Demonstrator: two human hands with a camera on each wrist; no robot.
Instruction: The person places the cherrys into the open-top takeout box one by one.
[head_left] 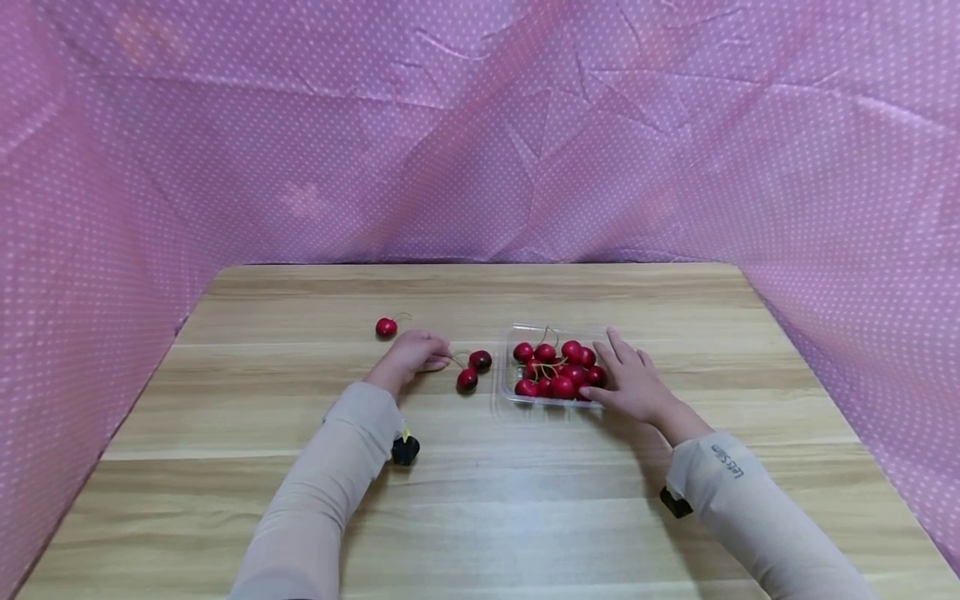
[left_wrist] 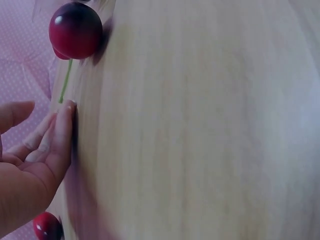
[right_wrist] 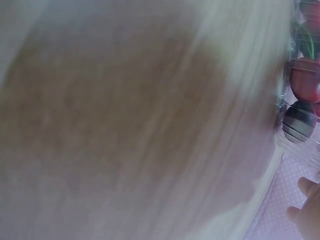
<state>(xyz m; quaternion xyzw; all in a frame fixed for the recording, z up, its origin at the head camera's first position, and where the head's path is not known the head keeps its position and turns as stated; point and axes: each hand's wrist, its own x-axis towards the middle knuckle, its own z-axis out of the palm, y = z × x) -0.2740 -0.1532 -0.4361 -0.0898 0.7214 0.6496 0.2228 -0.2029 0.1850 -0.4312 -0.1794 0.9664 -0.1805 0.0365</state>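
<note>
My left hand (head_left: 411, 357) reaches toward two dark red cherries, the farther one (head_left: 481, 360) and the nearer one (head_left: 467, 381), which lie close together on the table. In the left wrist view its fingertips are right at the end of a green stem (left_wrist: 65, 82) below a cherry (left_wrist: 76, 31), with the thumb held apart from the fingers. My right hand (head_left: 633, 383) rests at the right end of a clear plastic tray (head_left: 507, 367), fingers spread over its rim and the thumb by its front corner. Several red cherries (head_left: 562, 387) with stems fill the tray.
Another cherry (head_left: 386, 327) lies behind and left of the left hand. Black wrist cameras, one left (head_left: 406, 451) and one right (head_left: 677, 502), hang below the sleeves. A pink dotted cloth (head_left: 480, 150) surrounds the wooden table (head_left: 480, 500) at the back and sides.
</note>
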